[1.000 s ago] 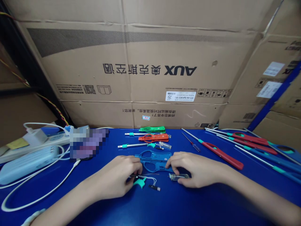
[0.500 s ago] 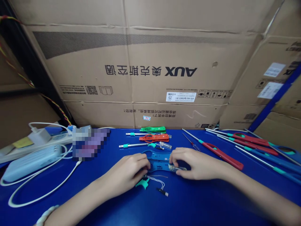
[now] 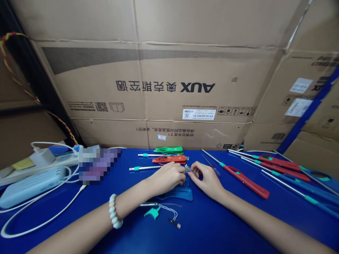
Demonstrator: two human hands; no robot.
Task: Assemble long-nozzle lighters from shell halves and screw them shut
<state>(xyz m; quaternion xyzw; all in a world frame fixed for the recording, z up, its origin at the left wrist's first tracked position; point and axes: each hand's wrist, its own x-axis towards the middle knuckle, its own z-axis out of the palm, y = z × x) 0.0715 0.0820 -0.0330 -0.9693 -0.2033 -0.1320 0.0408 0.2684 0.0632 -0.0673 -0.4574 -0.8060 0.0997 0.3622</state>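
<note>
My right hand [image 3: 208, 178] pinches a small clear lighter fuel tank [image 3: 188, 169] between thumb and fingers. Close by on the left is my left hand [image 3: 169, 176], its fingers curled together; what they hold, if anything, is hidden. Beneath the left hand lies an opened blue lighter casing [image 3: 182, 193], partly covered by the hand. Nearer to me are a teal trigger [image 3: 152, 213], and a black igniter piece [image 3: 174, 223] on white wires. Behind the hands lie a red casing [image 3: 169, 159], a green casing [image 3: 169, 150] and a metal lighter tube [image 3: 145, 168].
A screwdriver [image 3: 212, 165] and an assembled red lighter [image 3: 246, 181] lie to the right, with several more red and blue lighters [image 3: 286, 181] beyond. On the left are a power bank [image 3: 33, 185], cables and a power strip [image 3: 67, 160]. A cardboard sheet [image 3: 159, 70] stands behind.
The clear tank has left the blue casing and is now up between my hands. Both hands have moved away from me, the left also rightward. The view has shifted slightly.
</note>
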